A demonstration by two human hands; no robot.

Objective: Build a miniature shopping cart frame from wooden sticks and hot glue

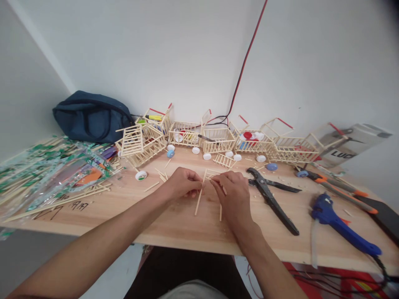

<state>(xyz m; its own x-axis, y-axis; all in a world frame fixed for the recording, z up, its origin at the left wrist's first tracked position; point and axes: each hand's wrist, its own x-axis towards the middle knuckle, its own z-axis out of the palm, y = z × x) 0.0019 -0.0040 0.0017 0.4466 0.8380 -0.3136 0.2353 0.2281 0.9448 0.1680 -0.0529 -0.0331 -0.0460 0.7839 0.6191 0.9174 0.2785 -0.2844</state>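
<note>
Between my hands lies a small frame of thin wooden sticks (198, 202), with two long sticks pointing toward me and short crosspieces at the far end. My left hand (184, 182) pinches the left long stick between thumb and finger. With its fingers pressed together, my right hand (234, 194) is at the frame's right side and covers part of the other long stick. Its fingertips hide whatever they grip. Just beyond the frame rests a small stick lattice (224, 160). Loose cut sticks (151, 187) are scattered left of my left hand.
Several stick-built carts (218, 140) with bottle-cap wheels line the wall. Black pliers (269, 199), a blue glue gun (338, 224) and orange-handled cutters (339, 189) lie right. Bagged sticks (59, 174) and a blue pouch (93, 116) occupy the left. A red-black cable (249, 50) hangs behind.
</note>
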